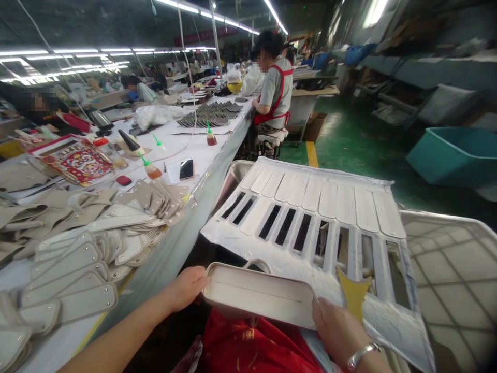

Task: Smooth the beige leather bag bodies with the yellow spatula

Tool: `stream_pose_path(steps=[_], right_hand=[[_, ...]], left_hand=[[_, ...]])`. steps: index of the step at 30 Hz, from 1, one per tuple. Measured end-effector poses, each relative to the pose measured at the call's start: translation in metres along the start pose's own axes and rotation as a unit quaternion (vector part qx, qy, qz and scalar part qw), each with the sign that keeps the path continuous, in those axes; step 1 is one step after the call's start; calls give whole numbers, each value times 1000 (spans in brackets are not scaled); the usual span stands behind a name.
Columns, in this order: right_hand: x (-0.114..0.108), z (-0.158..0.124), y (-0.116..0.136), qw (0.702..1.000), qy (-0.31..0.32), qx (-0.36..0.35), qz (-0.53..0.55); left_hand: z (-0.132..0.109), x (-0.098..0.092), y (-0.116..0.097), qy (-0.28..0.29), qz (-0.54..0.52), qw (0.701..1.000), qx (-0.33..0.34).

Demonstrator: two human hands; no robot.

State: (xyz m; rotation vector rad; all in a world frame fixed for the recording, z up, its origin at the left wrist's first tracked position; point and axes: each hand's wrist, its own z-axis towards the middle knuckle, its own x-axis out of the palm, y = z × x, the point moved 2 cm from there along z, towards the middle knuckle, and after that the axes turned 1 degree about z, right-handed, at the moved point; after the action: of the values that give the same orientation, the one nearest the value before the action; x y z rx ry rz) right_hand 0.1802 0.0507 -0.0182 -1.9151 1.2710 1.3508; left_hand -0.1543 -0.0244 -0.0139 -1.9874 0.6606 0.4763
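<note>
An off-white handbag [252, 285] is held level in front of me, its long recessed base with a raised rim facing up. A thin line runs along the middle of the base. My left hand [189, 287] grips the bag's left end, thumb at the rim. At the right end my right hand [334, 326] is closed on the other corner, its fingers partly hidden. Behind the bag a strap loop [258, 264] shows. Just beyond lies a white-covered slotted rack [295, 269] with a row of pale rounded strips [306, 194] on it.
Piles of beige leather pieces [73, 274] cover the table at left, with glue bottles [151, 170] and a phone [186, 169]. A yellow piece [354, 292] sits on the rack. Right are a white crate [458, 280] and a teal bin [446, 160]. A co-worker [275, 88] sits ahead.
</note>
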Motion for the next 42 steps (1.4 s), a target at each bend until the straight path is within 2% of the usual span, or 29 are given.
stream_pose_path(steps=[3, 5, 8, 11, 13, 15, 18, 20, 22, 25, 28, 30, 32, 35, 36, 38, 40, 42], right_hand=[[-4, 0, 6, 996, 65, -28, -57], [-9, 0, 7, 993, 89, -25, -68], [-15, 0, 4, 995, 88, 32, 27], [-16, -1, 0, 973, 93, 94, 191], [-18, -2, -1, 964, 96, 96, 228], [-20, -2, -1, 973, 95, 94, 190], [-24, -1, 3, 991, 106, 58, 60], [-23, 0, 7, 993, 116, 13, -14], [-22, 0, 10, 992, 120, -11, -43], [-20, -1, 12, 993, 109, -3, -39], [-20, -2, 9, 995, 99, 17, -20], [-20, -2, 6, 995, 89, 31, 18], [-19, -2, 2, 991, 82, 49, 93], [-18, -3, -3, 972, 90, 74, 204], [-18, -3, -4, 968, 94, 76, 219], [-19, -4, -3, 969, 97, 81, 214], [-20, -3, -1, 980, 94, 72, 161], [-21, -1, 3, 993, 83, 32, 73]], left_hand=[[4, -7, -7, -9, 89, 994, 63], [4, -9, -9, 23, 62, 995, 69], [0, -4, -7, 69, -96, 992, 35], [-7, 1, -1, 71, -269, 959, -44], [-9, 3, 1, 78, -309, 944, -85], [-8, 1, -1, 91, -244, 961, -95], [-2, -5, -9, 56, 0, 998, -36], [0, -7, -14, 16, 154, 987, 34], [1, -6, -15, -7, 237, 968, 82], [-1, -1, -12, -13, 254, 959, 125], [-4, 1, -9, -29, 186, 973, 131], [-6, -1, -7, -29, 116, 988, 102], [-9, -1, -4, 4, -9, 999, 47], [-12, 0, 0, 67, -196, 978, -30], [-12, 1, 1, 82, -200, 976, -41], [-11, 1, 1, 86, -94, 991, -35], [-8, 0, -2, 62, 55, 996, -11], [-5, -1, -9, 22, 149, 988, 13]])
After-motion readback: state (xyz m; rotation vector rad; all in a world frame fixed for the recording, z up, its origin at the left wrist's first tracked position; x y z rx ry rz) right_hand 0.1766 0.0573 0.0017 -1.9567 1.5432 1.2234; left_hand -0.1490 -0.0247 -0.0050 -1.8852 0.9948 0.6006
